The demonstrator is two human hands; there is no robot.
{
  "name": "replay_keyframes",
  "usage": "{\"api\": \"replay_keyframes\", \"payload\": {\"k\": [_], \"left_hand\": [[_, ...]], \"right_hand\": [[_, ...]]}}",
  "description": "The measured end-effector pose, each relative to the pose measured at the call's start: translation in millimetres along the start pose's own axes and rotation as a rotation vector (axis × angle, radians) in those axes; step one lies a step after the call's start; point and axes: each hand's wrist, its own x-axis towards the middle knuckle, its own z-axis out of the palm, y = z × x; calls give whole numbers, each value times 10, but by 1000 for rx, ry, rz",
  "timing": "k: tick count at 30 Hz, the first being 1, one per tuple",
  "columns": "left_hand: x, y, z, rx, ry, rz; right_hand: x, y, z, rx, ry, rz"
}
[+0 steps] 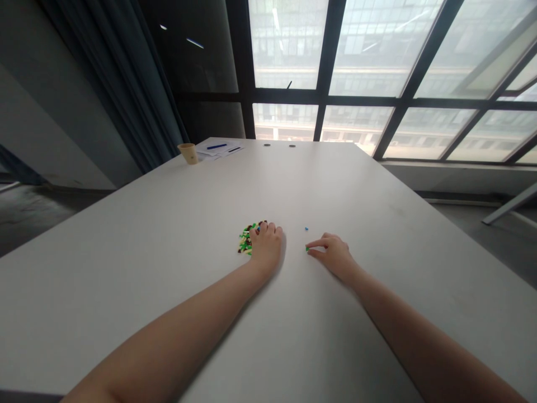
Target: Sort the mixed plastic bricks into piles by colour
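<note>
A pile of small plastic pieces (245, 242), green, cream, dark brown and a little blue, lies on the white table (319, 184). My left hand (267, 244) rests at the pile's right side, fingers bent down into it. Its thumb and forefinger are close together near a bit of blue; what they grip, if anything, is too small to make out. To the right, my right hand (334, 253) pinches a small green piece (307, 248) between thumb and forefinger, at the tabletop. Just beyond it a tiny blue piece (306, 228) lies by itself.
At the far left of the table stand a tan paper cup (188, 154) and sheets of paper (210, 150) with a blue pen (217, 146) on them. Two dark round discs (292, 146) sit near the far edge. Large windows (289, 50) rise behind.
</note>
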Motion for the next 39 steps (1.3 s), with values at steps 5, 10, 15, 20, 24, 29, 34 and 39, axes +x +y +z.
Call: {"api": "replay_keyframes", "payload": {"k": [5,10,15,20,24,29,34,39], "left_hand": [[13,13,-21,81,-38,1],[17,19,-24,115,-59,1],[23,13,-22,120,-60,9],[26,7,-25,102,-72,5],[25,-1,-13,81,-36,6],[31,10,11,-134,53,65],[32,63,30,-683,60,121],[27,86,30,-930,71,26]], "right_hand": [[-8,-6,-35,-24,-60,26],[-17,-24,-60,-55,-39,58],[-11,-50,12,-93,10,34],[-18,-53,55,-96,53,-11],[-27,-61,36,-79,97,-22],[-29,-77,16,-66,140,-41],[-30,-89,-9,-47,171,-85],[-35,-94,-1,-17,194,-150]]}}
